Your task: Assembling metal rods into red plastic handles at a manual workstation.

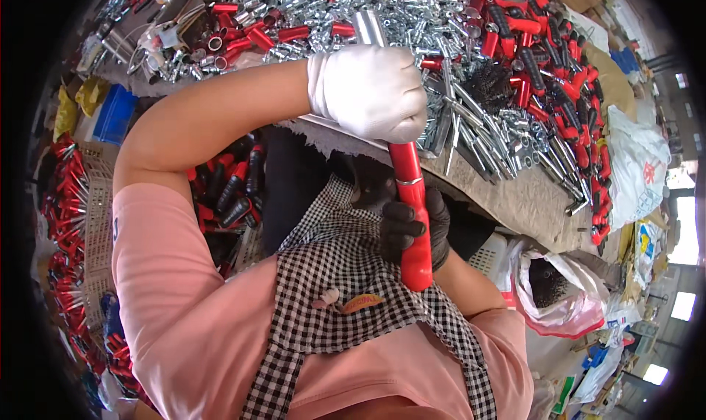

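Note:
A red tubular handle [416, 266] with a thin silver ring stands lengthwise in front of my chest. My left hand [371, 93], in a white glove, is closed in a fist round its far part. Beyond that fist a shiny silver tube end [369, 29] sticks out, roughly in line with the handle; the join is hidden under the glove. Lower down, my right hand [419, 225], in a black glove, wraps its fingers round the red part. Both hands are just off the table's near edge, over my checked apron [346, 273].
Loose silver metal fittings [434, 19] and red tubes cover the table [507, 199]. Red-and-black handled tools [566, 89] pile up at the right. Crates [95, 236] of similar tools stand at left. An open plastic bag [559, 295] lies at right, a blue bin [115, 115] far left.

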`<state>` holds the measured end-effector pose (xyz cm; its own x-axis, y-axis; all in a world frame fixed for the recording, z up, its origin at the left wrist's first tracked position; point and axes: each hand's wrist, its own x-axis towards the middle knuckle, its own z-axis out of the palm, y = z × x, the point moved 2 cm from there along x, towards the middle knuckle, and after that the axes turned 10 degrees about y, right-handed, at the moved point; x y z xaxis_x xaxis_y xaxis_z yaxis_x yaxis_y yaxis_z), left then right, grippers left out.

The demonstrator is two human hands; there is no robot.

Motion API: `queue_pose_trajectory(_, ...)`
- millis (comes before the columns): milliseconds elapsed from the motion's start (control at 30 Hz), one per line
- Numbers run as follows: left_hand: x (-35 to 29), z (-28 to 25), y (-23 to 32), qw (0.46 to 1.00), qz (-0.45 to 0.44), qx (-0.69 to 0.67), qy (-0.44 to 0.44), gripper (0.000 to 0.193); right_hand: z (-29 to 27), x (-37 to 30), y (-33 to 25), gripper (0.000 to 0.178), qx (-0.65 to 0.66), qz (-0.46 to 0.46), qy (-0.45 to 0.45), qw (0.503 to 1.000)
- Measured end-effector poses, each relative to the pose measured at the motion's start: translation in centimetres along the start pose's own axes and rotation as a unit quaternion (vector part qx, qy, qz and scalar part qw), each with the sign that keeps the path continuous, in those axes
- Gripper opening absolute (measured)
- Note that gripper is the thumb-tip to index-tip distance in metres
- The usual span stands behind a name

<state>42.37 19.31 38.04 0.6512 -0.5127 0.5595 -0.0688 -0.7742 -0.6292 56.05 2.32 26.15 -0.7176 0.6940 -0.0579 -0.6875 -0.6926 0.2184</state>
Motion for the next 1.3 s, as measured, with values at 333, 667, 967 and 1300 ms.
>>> queue_pose_trajectory(333,-1.2,1.6,5.9,0.359,-0.490,-0.662,-0.439,0.042,12.7,-3.5,-6.2,0.037,-0.971,-0.171,-0.001,0.168)
queue_pose_trajectory(667,-2.1,2.2,7.8,0.848,-0.426,-0.151,-0.275,0.013,6.5,-3.7,-5.5,0.053,-0.587,-0.131,0.234,0.764)
queue_pose_trajectory(967,-2.9,2.2,6.0,0.887,-0.397,-0.099,-0.213,0.010,6.5,-2.7,-5.1,0.052,-0.546,-0.133,0.251,0.788)
queue_pose_trajectory(1300,-2.8,2.1,6.4,0.897,-0.389,-0.130,-0.166,0.017,7.9,-3.5,-6.4,0.057,-0.649,-0.146,0.255,0.702)
